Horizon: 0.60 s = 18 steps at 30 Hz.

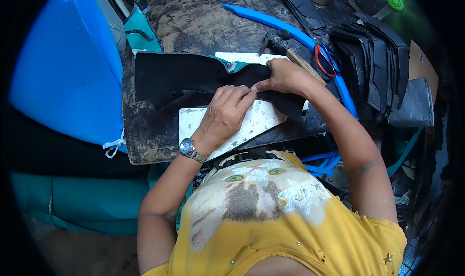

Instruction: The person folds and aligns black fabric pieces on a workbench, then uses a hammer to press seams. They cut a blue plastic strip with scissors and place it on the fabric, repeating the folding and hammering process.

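Observation:
A large black leather-like piece [179, 75] with a teal lining lies across a stained dark workbench [145, 140] and a white marble slab [256, 123]. My left hand [225, 113], a watch on its wrist, rests palm down on the slab with its fingertips pressing the lower edge of the black piece. My right hand [281, 77] presses and pinches the same edge right beside them, thumb meeting the left fingers. Neither hand holds a tool.
A hammer [286, 48] and red-handled scissors [325, 60] lie just behind my right hand. A stack of black cut pieces [373, 67] stands at the right, a blue strip [271, 21] curves across the back, and blue foam [68, 67] fills the left.

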Available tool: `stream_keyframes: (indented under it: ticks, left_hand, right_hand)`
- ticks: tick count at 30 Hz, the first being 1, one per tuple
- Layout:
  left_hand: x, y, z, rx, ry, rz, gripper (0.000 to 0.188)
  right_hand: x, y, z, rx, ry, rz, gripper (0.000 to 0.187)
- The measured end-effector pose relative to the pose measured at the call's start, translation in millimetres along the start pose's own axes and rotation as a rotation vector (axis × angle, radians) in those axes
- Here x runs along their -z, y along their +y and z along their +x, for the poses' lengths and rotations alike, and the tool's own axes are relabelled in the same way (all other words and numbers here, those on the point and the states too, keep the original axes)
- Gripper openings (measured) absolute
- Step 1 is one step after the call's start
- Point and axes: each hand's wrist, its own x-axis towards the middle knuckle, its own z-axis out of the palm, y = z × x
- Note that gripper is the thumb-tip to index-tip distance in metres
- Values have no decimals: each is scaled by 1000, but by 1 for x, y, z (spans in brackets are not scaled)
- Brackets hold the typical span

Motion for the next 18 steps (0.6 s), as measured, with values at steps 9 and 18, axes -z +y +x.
stream_keyframes:
  ticks: [9, 18]
  left_hand:
    - [24, -12, -1, 5, -86, 92, 23]
    - [29, -26, 19, -61, -166, -50, 23]
  right_hand:
    - [-23, 29, -43, 474, -147, 774, 52]
    - [-75, 10, -76, 411, 285, 596, 45]
